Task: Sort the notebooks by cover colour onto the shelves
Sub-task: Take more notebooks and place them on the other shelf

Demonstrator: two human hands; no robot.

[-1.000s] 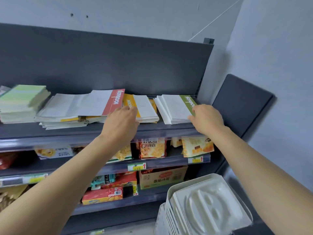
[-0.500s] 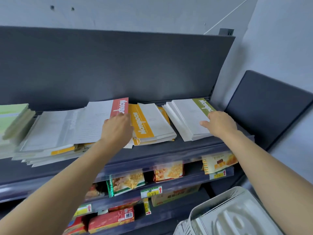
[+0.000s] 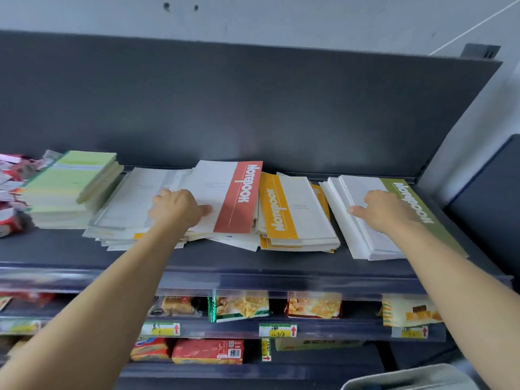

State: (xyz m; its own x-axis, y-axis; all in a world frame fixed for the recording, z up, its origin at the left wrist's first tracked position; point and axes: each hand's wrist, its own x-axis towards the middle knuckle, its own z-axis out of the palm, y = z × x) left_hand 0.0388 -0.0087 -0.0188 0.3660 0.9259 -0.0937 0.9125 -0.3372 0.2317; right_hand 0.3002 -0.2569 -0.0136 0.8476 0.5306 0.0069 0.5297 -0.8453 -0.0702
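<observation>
"NOTEBOOK" printed on coloured paper bands.
My left hand (image 3: 177,209) presses the red notebook (image 3: 239,198), my right hand (image 3: 388,209) the green notebook (image 3: 419,209), palms down.

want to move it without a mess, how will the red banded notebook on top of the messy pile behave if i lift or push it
Probably floppy: the red notebook looks thin and soft-covered, so it may sag if lifted by one edge. Likely light and quick to slide, lying loose atop the uneven pile. Pushing could shift those below.
</observation>
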